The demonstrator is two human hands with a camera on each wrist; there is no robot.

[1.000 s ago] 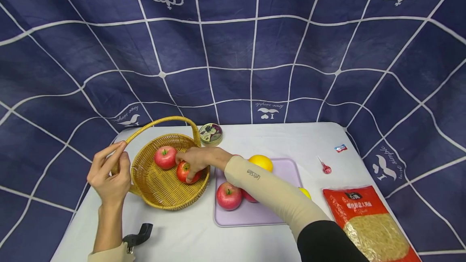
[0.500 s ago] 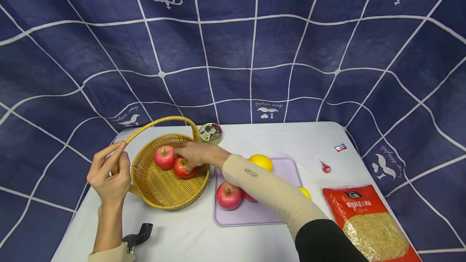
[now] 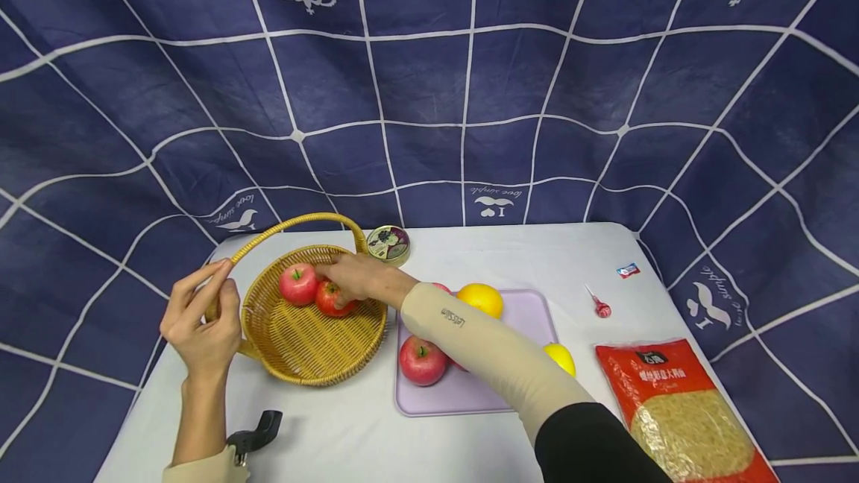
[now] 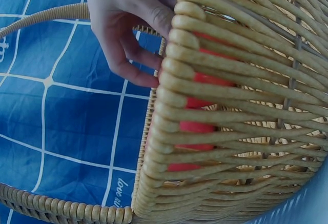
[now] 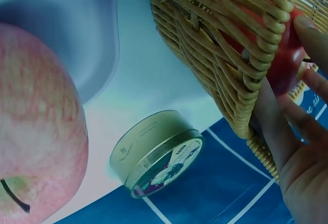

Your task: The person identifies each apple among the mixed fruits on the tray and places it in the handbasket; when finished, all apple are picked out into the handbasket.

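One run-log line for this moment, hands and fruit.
left hand: holds basket handle | right hand: grips apple in basket | second apple: beside it | tray: apple, orange

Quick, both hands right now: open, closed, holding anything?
Left hand: grips the basket at its handle.
Right hand: fingers curled on an apple inside the basket.

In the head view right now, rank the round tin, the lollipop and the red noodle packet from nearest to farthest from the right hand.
1. Round tin: just behind the right hand, beside the basket.
2. Lollipop: right of the tray.
3. Red noodle packet: front right corner.
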